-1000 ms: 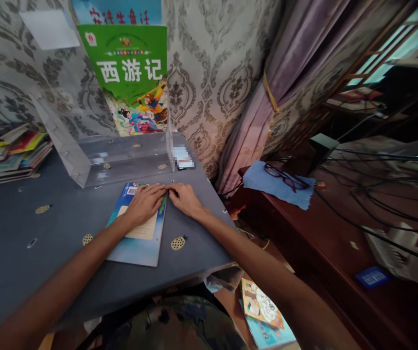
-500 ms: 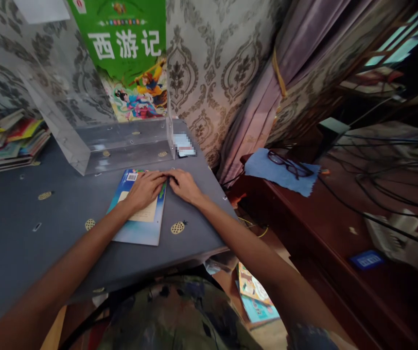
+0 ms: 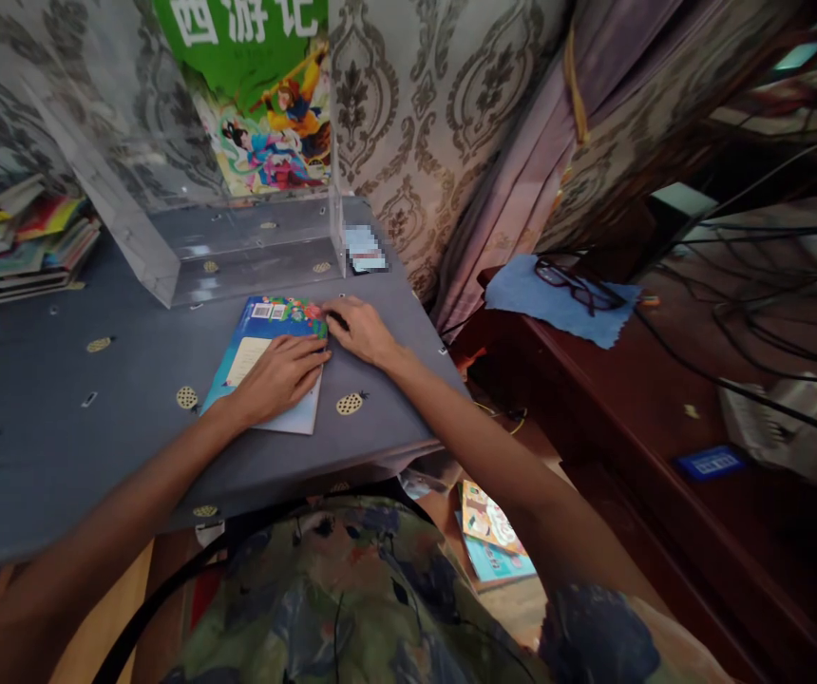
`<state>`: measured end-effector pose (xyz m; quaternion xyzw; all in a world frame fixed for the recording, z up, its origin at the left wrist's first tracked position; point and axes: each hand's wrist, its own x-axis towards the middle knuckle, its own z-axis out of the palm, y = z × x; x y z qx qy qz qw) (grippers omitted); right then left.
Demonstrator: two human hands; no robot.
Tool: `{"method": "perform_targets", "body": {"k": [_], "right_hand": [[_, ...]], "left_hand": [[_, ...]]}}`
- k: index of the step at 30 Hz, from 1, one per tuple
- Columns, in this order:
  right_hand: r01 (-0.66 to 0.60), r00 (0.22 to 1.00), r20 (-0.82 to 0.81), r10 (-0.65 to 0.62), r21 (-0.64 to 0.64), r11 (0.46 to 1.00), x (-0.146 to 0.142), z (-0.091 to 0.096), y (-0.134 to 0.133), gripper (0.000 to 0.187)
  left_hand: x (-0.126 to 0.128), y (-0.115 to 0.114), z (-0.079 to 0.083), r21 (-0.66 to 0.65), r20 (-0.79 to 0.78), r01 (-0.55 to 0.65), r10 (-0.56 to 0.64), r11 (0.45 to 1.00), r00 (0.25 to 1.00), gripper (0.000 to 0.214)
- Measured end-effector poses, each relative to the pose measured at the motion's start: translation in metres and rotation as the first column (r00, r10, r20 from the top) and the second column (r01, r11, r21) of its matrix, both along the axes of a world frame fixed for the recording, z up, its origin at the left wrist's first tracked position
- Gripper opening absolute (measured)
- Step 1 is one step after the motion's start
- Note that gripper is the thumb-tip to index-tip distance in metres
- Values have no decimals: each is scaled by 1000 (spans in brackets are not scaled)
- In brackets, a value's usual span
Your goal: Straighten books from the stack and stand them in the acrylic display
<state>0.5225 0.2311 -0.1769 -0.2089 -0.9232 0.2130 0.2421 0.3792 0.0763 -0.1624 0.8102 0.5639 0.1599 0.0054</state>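
Observation:
A thin blue picture book [image 3: 248, 332] lies back cover up on the grey cloth-covered table [image 3: 59, 418]. My left hand [image 3: 276, 375] rests flat on its lower right part, fingers together and stretched out. My right hand [image 3: 362, 328] lies at the book's upper right corner, fingers curled against the edge, with a small dark thing under the fingertips that I cannot make out. Just behind the book stands a clear acrylic stand [image 3: 237, 256] holding a green book [image 3: 266, 104] upright.
A pile of books [image 3: 16, 242] lies at the table's far left. To the right stands a dark wooden desk [image 3: 665, 408] with glasses [image 3: 576, 285] on a blue cloth [image 3: 558, 309], cables and a blue card [image 3: 708, 463]. More books [image 3: 490, 541] lie on the floor.
My left hand has slid back along the book towards me, uncovering the top of the cover. The right hand stays at the corner. The view has tipped downward.

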Motion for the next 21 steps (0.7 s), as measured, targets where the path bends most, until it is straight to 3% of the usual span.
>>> {"method": "perform_targets", "body": {"k": [9, 14, 21], "right_hand": [[-47, 999, 4, 47, 49, 998, 2, -1, -2, 25], [-71, 996, -43, 74, 72, 995, 2, -3, 0, 25], [-74, 995, -59, 79, 79, 994, 0, -8, 3, 23]], "left_hand": [[8, -61, 8, -87, -17, 75, -77, 993, 997, 53], [6, -80, 6, 40, -53, 77, -75, 996, 996, 49], [8, -81, 6, 190, -107, 100, -81, 977, 991, 30]]}}
